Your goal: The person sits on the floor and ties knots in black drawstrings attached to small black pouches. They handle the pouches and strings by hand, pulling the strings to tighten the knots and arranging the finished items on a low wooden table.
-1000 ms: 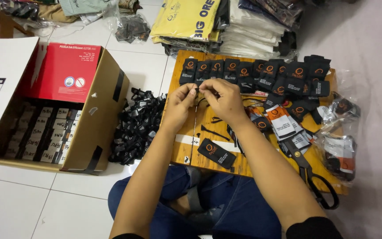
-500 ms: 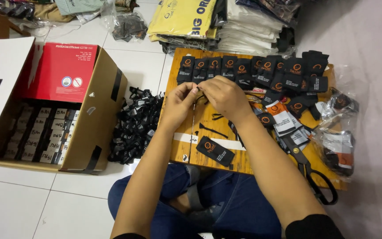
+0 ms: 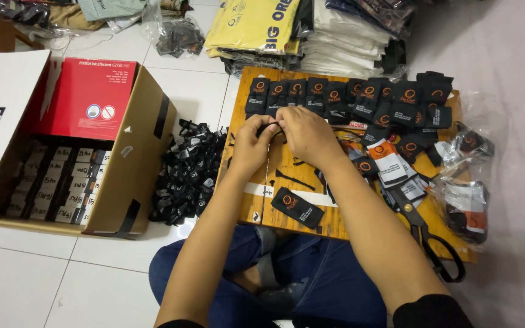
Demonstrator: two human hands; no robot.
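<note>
Together, left hand [image 3: 251,144] and right hand [image 3: 304,135] pinch a thin black cord [image 3: 268,126], mostly hidden by fingers.

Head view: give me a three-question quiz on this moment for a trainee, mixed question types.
1. True or false: the scissors lie on the wooden board, on the person's right side.
2. What do the left hand and right hand hold between them?
A. a small black string
B. the scissors
C. a folded shirt
3. What lies on the floor between the cardboard box and the board?

Key
1. True.
2. A; both hands pinch it above the board.
3. A pile of small black tags.
</note>
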